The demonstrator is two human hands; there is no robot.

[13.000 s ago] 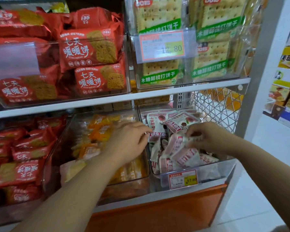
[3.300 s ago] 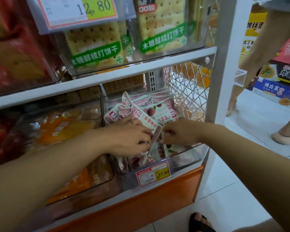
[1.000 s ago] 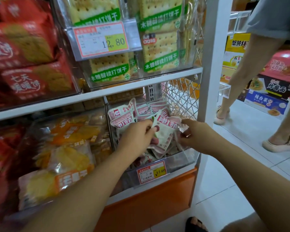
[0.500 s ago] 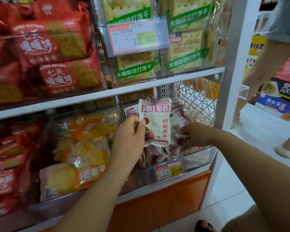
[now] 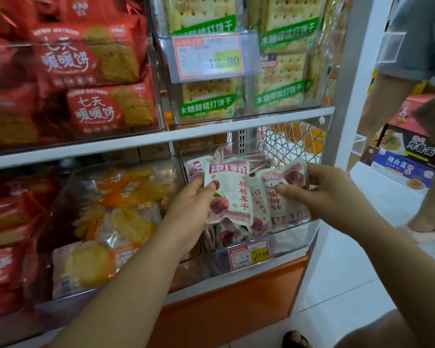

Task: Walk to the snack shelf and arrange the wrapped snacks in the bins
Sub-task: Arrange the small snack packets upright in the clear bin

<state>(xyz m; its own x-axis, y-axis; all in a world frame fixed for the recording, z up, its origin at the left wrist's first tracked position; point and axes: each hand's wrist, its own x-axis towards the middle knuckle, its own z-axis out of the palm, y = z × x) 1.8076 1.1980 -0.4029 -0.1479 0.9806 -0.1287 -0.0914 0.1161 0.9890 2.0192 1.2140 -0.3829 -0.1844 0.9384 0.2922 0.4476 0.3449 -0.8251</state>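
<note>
My left hand [image 5: 190, 204] holds a white and pink bayberry snack pack [image 5: 230, 197] upright, thumb on its front, above the clear bin [image 5: 286, 243] on the lower shelf at the right. My right hand [image 5: 322, 189] grips another pink pack [image 5: 285, 192] turned upside down, just right of the first. More of the same packs [image 5: 232, 233] lie loose in the bin beneath both hands. A price tag reading 17.60 [image 5: 249, 254] is fixed to the bin's front.
Left of it stands a bin of orange and yellow snack bags [image 5: 116, 222]. Red biscuit packs [image 5: 86, 71] and green-labelled cracker packs [image 5: 281, 79] fill the upper shelf. A white shelf post [image 5: 349, 96] rises at right. A person's legs [image 5: 427, 197] stand in the aisle.
My right hand has lifted a second pink pack out of the bin beside the one in my left hand, which stays raised upright.
</note>
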